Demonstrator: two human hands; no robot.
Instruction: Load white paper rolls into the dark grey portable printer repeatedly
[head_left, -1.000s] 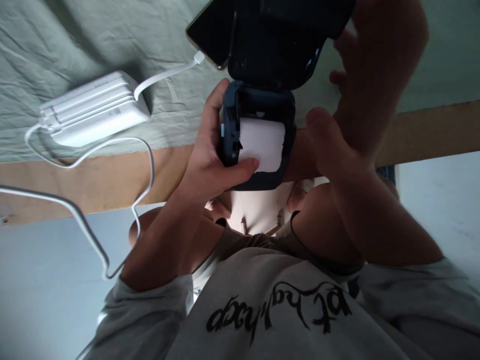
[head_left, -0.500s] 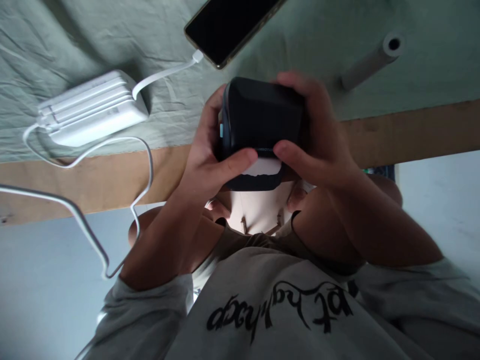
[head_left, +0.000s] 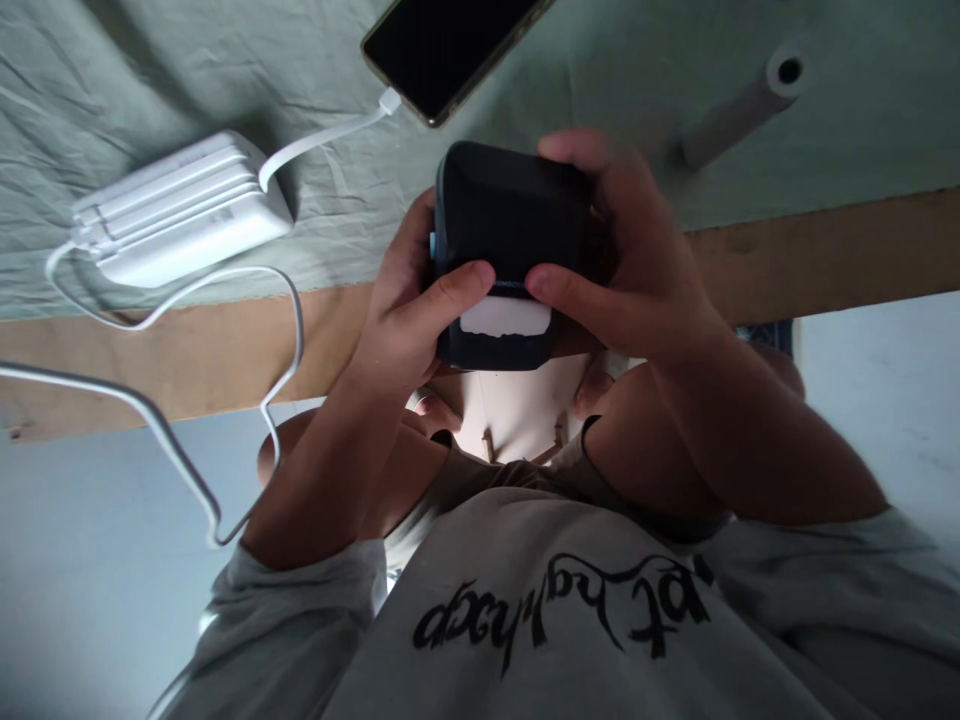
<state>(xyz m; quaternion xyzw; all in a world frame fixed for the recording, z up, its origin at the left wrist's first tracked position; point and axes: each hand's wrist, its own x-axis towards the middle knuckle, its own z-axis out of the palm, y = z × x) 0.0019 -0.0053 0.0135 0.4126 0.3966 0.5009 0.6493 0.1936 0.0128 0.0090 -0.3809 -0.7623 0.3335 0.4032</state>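
Note:
Both hands hold a dark label printer [head_left: 514, 215] just in front of the bed or table edge. Its lettering is partly covered by the thumbs. A white strip of label paper [head_left: 506, 316] with a ragged lower edge shows at its front, below the lettering. My left hand [head_left: 405, 300] wraps the printer's left side, thumb on the front; a small light-blue part [head_left: 433, 245] shows beside the fingers. My right hand [head_left: 641, 255] grips the right side, thumb pressed near the lettering and fingers over the far edge, slightly blurred. The printer's underside is hidden.
A phone [head_left: 450, 50] lies beyond the printer on the green cloth [head_left: 615, 70], joined by a white cable to a white ribbed block [head_left: 184, 210] at left. A white hollow roll [head_left: 739, 115] is at right. A wooden edge [head_left: 825, 240] runs across; another cable [head_left: 165, 440] hangs at left.
The printer has shifted slightly up and left in view and tilted, so more of the white paper shows. Both thumbs have moved a little left along with it.

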